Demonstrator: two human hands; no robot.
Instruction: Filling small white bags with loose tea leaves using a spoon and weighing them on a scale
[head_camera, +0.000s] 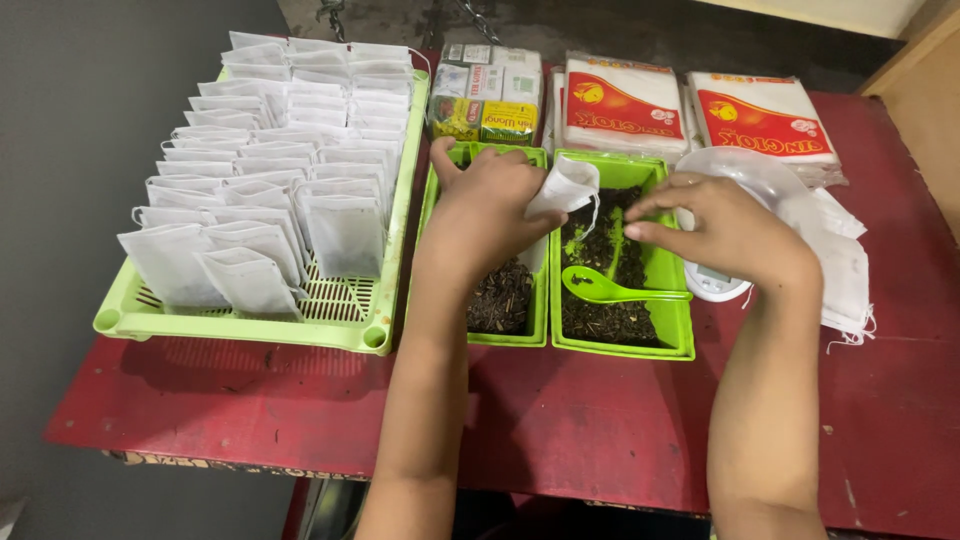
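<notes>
The left hand (490, 205) has its fingers closed on a small white filter bag (565, 187), pinching it near one end so that it stands just above the middle of the frame. The right hand (735, 232) holds its fingers (645, 222) drawn together in a narrow pinch right of the bag; a thin drawstring (593, 216) hangs from the bag toward them, though I cannot tell whether they have hold of it or of anything else.

The bag looks very light, limp and thin. I judge it easy to crush or tear, and best taken at its top edge or by the string, not around the body.

It hangs over the boundary between two green trays: the left tray (538, 325) and the right tray (675, 345), both holding dark dried leaves (612, 318). A green plastic spoon (605, 290) lies on the leaves in the right tray, just below the right hand's fingers.

At the left of the frame a larger green slatted basket (240, 325) holds rows of filled white bags (255, 200) standing upright. Right of the trays, partly behind the right hand, sit a small scale with a clear dish (745, 175) and a loose pile of empty bags (845, 265). Along the top lie sealed packs of bags (690, 115) and small boxes (487, 92). All rest on a red surface (560, 420).
</notes>
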